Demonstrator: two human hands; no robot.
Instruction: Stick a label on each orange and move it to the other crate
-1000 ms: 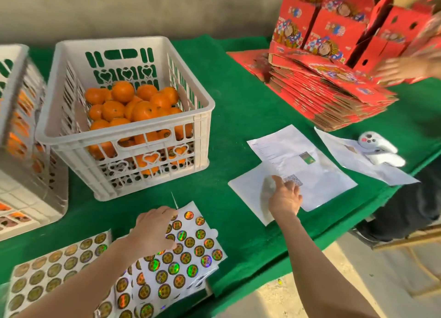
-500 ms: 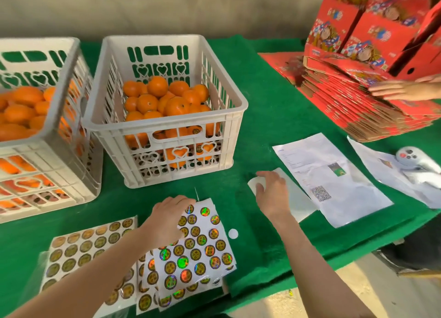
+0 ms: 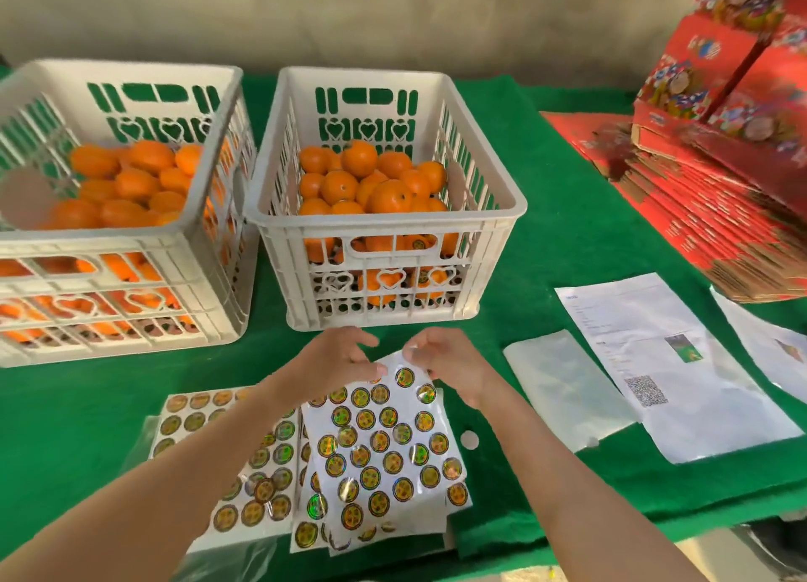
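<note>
A person's left hand (image 3: 336, 358) and right hand (image 3: 450, 363) meet over a sheet (image 3: 384, 494) of labels (image 3: 395, 463) on a green table (image 3: 567, 214), just on the near side of two white crates. Both hands have curled fingers. The left pinches the sheet's far edge, thumb on top. The right's bunched fingertips grip the far right corner beside it, which lifts a little. Whether either hand has peeled a label free cannot be told.

The sheet carries rows of round, shiny labels and lies tilted on top of other sheets (image 3: 196, 411) that fan out to the left, under the left forearm. A small white disc (image 3: 470, 439) lies on the table just right of the sheet.

The left crate (image 3: 131, 249) and right crate (image 3: 384, 227) stand side by side, nearly touching, beyond the hands. Oranges (image 3: 362, 184) are heaped in each. Through the right crate's near handle slot, one orange shows a label already on it.

On the right, a clear sleeve (image 3: 563, 389) lies overlapping printed papers (image 3: 681, 341), one bearing a square code. At the far right, flat red boxes (image 3: 720, 223) are stacked, with folded ones standing above them.
</note>
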